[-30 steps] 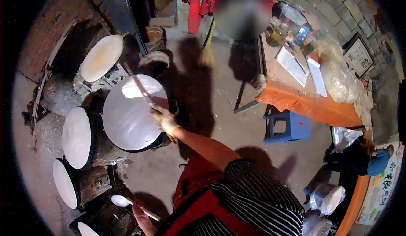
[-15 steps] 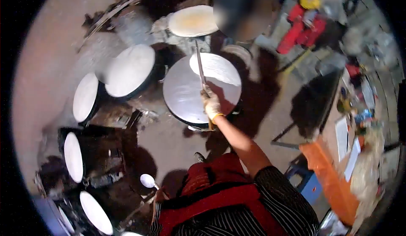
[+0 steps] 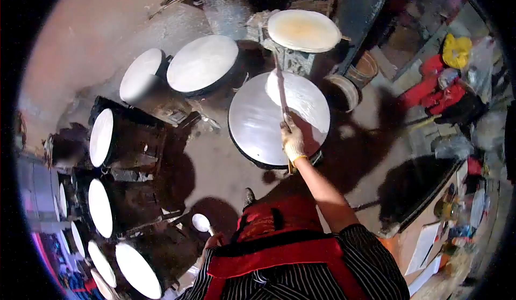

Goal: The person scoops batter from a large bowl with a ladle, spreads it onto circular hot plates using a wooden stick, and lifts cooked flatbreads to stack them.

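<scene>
A knitted glove covers my right hand (image 3: 292,140), closed around a long, thin wooden stick (image 3: 281,90). The stick reaches away from me over a large round griddle (image 3: 250,125), its far end near the upper rim. White batter (image 3: 309,100) coats the griddle's upper right part, while the left side shows bare grey metal. Low in the view, my left hand (image 3: 213,240) is closed on the handle of a ladle (image 3: 201,222) with a white, round bowl. My left fingers are partly hidden by the apron.
A stack of round flatbreads (image 3: 304,30) sits beyond the griddle. Several round, white-topped griddles (image 3: 202,63) curve along the left. A bucket (image 3: 363,68) stands at the upper right. Red and yellow bags (image 3: 457,51) and a cluttered table (image 3: 422,249) are on the right.
The view has swung, so the griddle and flatbread stack appear farther right. My right hand still grips the stick over the griddle, and my left still has the ladle.
</scene>
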Available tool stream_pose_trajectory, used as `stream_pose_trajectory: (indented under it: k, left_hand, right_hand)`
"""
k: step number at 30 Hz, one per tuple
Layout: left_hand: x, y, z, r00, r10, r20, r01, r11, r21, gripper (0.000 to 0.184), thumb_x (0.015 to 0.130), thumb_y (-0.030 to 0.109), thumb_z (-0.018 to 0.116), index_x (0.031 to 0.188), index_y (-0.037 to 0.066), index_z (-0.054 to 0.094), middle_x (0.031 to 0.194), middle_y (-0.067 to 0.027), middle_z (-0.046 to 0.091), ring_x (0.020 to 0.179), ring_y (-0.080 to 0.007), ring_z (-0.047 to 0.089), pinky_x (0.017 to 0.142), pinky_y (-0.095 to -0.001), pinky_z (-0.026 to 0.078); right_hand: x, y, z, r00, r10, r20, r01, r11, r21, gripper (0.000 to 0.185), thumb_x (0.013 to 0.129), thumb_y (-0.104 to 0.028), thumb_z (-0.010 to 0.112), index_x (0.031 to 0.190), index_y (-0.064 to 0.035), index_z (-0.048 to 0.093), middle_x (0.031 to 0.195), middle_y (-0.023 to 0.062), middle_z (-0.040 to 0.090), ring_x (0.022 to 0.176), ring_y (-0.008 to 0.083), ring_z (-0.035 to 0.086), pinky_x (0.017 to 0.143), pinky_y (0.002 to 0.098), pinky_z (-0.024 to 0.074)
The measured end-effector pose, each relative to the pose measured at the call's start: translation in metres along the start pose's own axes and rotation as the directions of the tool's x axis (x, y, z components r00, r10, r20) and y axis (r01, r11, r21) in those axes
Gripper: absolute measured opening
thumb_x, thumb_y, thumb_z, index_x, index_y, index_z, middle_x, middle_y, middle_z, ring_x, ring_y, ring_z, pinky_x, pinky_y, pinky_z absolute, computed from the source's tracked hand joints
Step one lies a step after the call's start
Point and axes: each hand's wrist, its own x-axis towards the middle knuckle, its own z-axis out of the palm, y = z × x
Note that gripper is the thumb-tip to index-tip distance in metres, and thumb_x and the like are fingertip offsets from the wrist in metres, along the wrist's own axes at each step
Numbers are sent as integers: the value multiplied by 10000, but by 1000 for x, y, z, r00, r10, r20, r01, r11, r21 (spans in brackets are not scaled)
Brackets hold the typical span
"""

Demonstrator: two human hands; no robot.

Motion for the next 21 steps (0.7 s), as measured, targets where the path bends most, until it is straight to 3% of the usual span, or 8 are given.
stream_pose_trajectory:
  k: [2, 5, 7, 9, 10, 11, 13, 21]
  left_hand:
    - [-12, -13, 10, 1000, 4, -16, -4, 1000, -8, 156, 880, 198, 481, 943, 78, 557, 648, 7, 427, 488, -98, 383, 398, -229, 326]
    - [-30, -29, 24, 999, 9, -31, -10, 1000, -28, 159, 881, 199, 480, 948, 79, 560, 658, 3, 435, 496, -101, 391, 407, -232, 332]
    - [-41, -38, 32, 999, 14, -45, -15, 1000, -26, 161, 881, 199, 480, 951, 79, 561, 664, 1, 440, 502, -103, 396, 412, -234, 335]
    - [-50, -43, 36, 998, 16, -58, -17, 1000, -19, 163, 882, 199, 479, 954, 80, 563, 670, -1, 446, 508, -104, 401, 418, -236, 339]
    - [-56, -47, 38, 998, 14, -65, -16, 1000, -16, 164, 882, 200, 479, 956, 80, 564, 674, -2, 448, 511, -105, 404, 421, -238, 341]
    - [-61, -49, 38, 997, 10, -72, -11, 1000, -9, 165, 882, 200, 479, 957, 80, 565, 677, -4, 451, 513, -106, 407, 424, -239, 343]
    - [-71, -52, 39, 996, 9, -90, -9, 1000, -3, 167, 883, 200, 478, 961, 81, 566, 683, -6, 456, 519, -108, 412, 430, -241, 347]
    - [-79, -50, 44, 995, -2, -102, 6, 999, 41, 177, 885, 201, 476, 974, 83, 573, 708, -15, 478, 541, -115, 432, 453, -249, 362]
  right_hand:
    - [-4, -31, -3, 985, 68, 157, -30, 972, -234, 408, 847, -348, 598, 1203, -159, 542, 598, -33, 496, 437, 98, 443, 398, 271, 363]
    - [-28, -69, -43, 876, 79, 475, -55, 996, -65, 301, 855, -255, 577, 1114, -103, 592, 697, 24, 588, 567, 135, 517, 516, 296, 412]
    - [-31, -57, -85, 736, 222, 639, -342, 937, 69, 275, 851, -198, 596, 1113, -116, 601, 617, -74, 485, 443, 23, 351, 393, 202, 279]
    - [-32, -78, -124, 775, 372, 511, -427, 904, -11, 144, 862, -155, 557, 973, -85, 617, 543, -52, 443, 395, 43, 360, 339, 209, 257]
    - [-13, -43, -133, 817, 328, 475, -481, 841, 247, 130, 871, -186, 537, 918, -93, 614, 528, -40, 441, 392, 57, 389, 314, 214, 248]
    - [-10, -49, -135, 930, 178, 321, -278, 912, 303, 155, 874, -222, 526, 915, -102, 615, 527, -45, 448, 381, 74, 403, 295, 226, 244]
    - [8, -65, -134, 904, 318, 286, -342, 939, 36, 153, 881, -188, 502, 943, -94, 605, 555, -46, 472, 381, 80, 410, 302, 227, 277]
    - [8, -108, -187, 490, 418, 765, -397, 888, -231, 338, 891, -158, 480, 1223, -190, 530, 532, -84, 433, 336, 29, 323, 295, 197, 264]
